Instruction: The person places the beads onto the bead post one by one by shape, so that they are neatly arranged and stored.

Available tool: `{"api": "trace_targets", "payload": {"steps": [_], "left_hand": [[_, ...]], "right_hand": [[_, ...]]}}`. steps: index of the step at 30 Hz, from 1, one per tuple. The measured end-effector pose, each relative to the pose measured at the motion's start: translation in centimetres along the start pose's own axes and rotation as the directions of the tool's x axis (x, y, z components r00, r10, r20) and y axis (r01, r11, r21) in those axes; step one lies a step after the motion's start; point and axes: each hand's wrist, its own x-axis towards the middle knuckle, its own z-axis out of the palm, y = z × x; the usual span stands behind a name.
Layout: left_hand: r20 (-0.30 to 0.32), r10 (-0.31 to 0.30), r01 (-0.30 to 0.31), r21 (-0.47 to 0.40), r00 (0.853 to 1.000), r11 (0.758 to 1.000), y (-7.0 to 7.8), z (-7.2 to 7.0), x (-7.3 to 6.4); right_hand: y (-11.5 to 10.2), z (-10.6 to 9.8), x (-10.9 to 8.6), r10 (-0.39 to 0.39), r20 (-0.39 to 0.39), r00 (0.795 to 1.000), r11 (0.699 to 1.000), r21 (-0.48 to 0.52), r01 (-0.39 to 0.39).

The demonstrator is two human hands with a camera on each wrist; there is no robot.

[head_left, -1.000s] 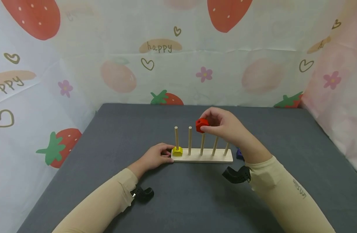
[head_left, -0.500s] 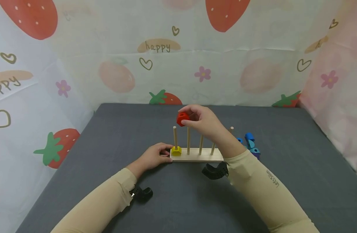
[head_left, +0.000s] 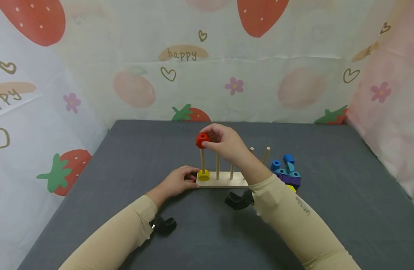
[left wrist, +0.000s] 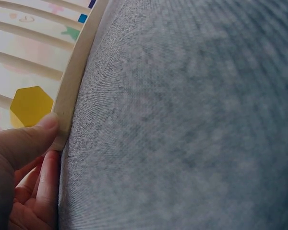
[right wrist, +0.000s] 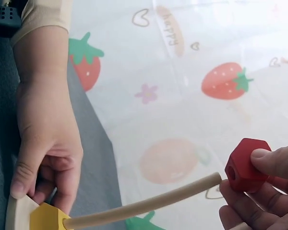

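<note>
A wooden base [head_left: 225,182] is lying flat, the left hand [head_left: 179,182] pinching its left end. The right hand [head_left: 227,146] is pinching a red block [head_left: 199,141] just above the leftmost peg's tip [right wrist: 216,178], where a tilted hole [right wrist: 231,171] could leave it snagging.

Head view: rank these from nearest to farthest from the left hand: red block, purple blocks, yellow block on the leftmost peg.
1. Yellow block: low on the leftmost peg, beside the left hand.
2. Red block: near that peg's tip, in the right hand.
3. Purple blocks: far right.
</note>
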Motion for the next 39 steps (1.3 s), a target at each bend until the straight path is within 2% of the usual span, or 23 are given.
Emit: {"api": "trace_targets", "payload": {"steps": [5, 14, 22, 27, 33, 39], "left_hand": [[-0.002, 0.019, -0.019, -0.004, 1.000, 1.000, -0.1, 0.0, 0.0], [-0.003, -0.001, 0.001, -0.012, 1.000, 1.000, 0.0, 0.1, 0.1], [-0.006, -0.008, 0.008, -0.014, 1.000, 1.000, -0.2, 0.1, 0.1], [-0.007, -0.003, 0.003, -0.016, 1.000, 1.000, -0.2, 0.2, 0.1], [-0.013, -0.003, 0.002, -0.016, 1.000, 1.000, -0.2, 0.2, 0.1], [-0.013, -0.008, 0.008, -0.026, 1.000, 1.000, -0.1, 0.3, 0.1]], "right_hand": [[0.2, 0.5, 0.1, 0.009, -0.006, 1.000, 1.000, 0.027, -0.009], [1.2, 1.9, -0.2, 0.062, -0.075, 0.995, 0.995, 0.083, -0.056], [1.9, 2.7, -0.5, 0.078, -0.153, 0.985, 0.992, 0.109, -0.061], [2.2, 3.2, -0.8, 0.086, -0.193, 0.977, 0.985, 0.163, -0.054], [2.7, 3.7, -1.0, 0.098, -0.214, 0.972, 0.979, 0.194, -0.055], [3.1, 4.0, -1.1, 0.138, -0.220, 0.966, 0.973, 0.214, -0.090]]}}
